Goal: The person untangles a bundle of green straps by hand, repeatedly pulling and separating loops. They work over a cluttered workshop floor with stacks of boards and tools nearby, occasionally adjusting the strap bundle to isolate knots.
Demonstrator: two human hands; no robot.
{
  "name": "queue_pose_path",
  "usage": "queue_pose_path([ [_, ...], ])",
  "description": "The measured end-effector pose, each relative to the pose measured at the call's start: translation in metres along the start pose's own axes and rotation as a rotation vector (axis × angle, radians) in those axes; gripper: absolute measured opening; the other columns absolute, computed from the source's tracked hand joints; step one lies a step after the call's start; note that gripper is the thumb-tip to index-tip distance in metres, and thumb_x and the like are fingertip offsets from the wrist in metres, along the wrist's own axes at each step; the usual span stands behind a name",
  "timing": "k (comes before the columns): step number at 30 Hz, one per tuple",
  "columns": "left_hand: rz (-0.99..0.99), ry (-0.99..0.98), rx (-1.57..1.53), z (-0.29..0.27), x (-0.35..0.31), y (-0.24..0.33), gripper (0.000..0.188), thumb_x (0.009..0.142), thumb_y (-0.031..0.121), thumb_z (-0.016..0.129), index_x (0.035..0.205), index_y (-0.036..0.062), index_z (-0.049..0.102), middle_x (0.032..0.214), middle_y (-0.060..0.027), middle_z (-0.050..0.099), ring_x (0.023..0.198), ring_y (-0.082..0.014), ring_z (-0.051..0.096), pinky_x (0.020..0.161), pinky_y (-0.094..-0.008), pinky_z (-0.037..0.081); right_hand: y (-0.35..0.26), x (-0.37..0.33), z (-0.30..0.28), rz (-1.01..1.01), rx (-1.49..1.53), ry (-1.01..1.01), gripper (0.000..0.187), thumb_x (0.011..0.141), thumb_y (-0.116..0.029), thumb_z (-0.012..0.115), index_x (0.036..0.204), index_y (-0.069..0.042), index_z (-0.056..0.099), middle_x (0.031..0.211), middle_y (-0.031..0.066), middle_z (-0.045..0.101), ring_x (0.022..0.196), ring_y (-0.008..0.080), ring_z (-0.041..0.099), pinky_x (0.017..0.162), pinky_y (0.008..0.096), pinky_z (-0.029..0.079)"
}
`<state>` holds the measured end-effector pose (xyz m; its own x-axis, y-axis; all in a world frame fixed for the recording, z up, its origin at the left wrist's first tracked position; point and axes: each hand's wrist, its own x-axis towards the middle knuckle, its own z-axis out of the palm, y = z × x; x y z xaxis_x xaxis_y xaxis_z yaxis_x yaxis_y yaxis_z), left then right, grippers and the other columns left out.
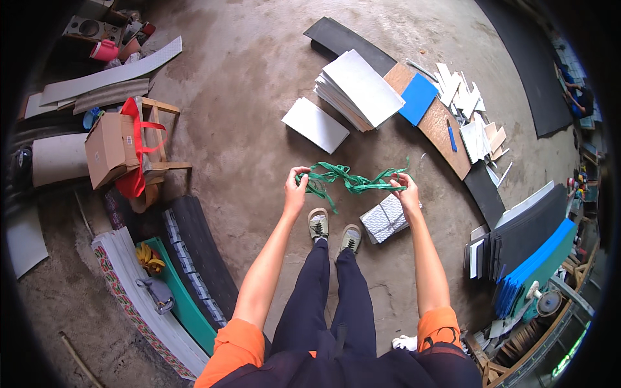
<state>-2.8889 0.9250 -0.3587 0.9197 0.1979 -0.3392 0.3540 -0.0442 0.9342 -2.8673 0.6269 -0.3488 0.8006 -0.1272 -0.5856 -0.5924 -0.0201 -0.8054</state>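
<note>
Head view: tangled green ribbon-like strips [352, 183] run left-to-right between the grips, left hand [296, 187] and right hand [407, 193] each pinched around one end; white patterned rectangular bundle [381, 223] lies beneath, nearer the right grip

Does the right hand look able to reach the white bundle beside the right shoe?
Probably yes, with bending down: nothing seems to block the white bundle, but the right hand holds green strips.
</note>
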Motion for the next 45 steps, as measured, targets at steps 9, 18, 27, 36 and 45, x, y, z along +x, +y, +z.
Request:
queue_pose_path([
  [9,-0.034,0.076,-0.022,-0.017,0.014,0.014,0.014,0.083,0.007,0.051,0.096,0.0056,0.056,0.083,0.0003,0.056,0.072,-0.0076,0.049,0.066,-0.0229,0.041,-0.011,0.011,0.038,0.002,-0.082,-0.009,0.022,0.080,-0.008,0.059,0.101,-0.004,0.053,0.093,0.0032,0.056,0.081,0.0094,0.054,0.071,0.0230,0.048],
  [18,-0.028,0.082,-0.097,0.009,0.026,0.013,0.013,0.083,0.006,0.051,0.096,0.0048,0.056,0.084,-0.0006,0.056,0.073,-0.0078,0.052,0.066,-0.0230,0.043,-0.003,0.040,0.005,-0.088,-0.160,-0.001,0.024,0.079,-0.006,0.060,0.102,-0.005,0.055,0.094,0.0047,0.055,0.084,0.0106,0.053,0.071,0.0222,0.046],
  [27,-0.035,0.055,0.060,0.088,0.022,-0.015,0.015,0.084,0.008,0.052,0.099,0.0048,0.053,0.087,-0.0016,0.055,0.075,-0.0091,0.054,0.067,-0.0231,0.046,0.028,0.080,-0.088,-0.113,-0.289,0.028,0.031,0.077,-0.001,0.060,0.106,-0.003,0.051,0.096,0.0082,0.055,0.088,0.0143,0.053,0.071,0.0244,0.046],
  [36,-0.049,0.150,0.270,0.173,0.050,-0.086,0.027,0.082,0.021,0.059,0.101,0.0043,0.050,0.081,-0.0057,0.056,0.074,-0.0138,0.056,0.067,-0.0269,0.045,0.104,0.165,-0.177,-0.066,0.039,0.277,0.031,0.078,0.002,0.057,0.107,-0.002,0.047,0.103,0.0135,0.051,0.088,0.0182,0.055,0.071,0.0287,0.052],
  [45,0.429,-0.052,0.936,0.195,0.160,-0.258,0.017,0.075,0.017,0.058,0.087,0.0065,0.056,0.085,-0.0104,0.056,0.090,-0.0288,0.053,0.075,-0.0385,0.044,0.229,0.314,-0.140,-0.381,-0.615,0.242,0.013,0.072,0.000,0.059,0.084,-0.005,0.059,0.082,0.0089,0.061,0.074,0.0142,0.060,0.064,0.0267,0.047],
])
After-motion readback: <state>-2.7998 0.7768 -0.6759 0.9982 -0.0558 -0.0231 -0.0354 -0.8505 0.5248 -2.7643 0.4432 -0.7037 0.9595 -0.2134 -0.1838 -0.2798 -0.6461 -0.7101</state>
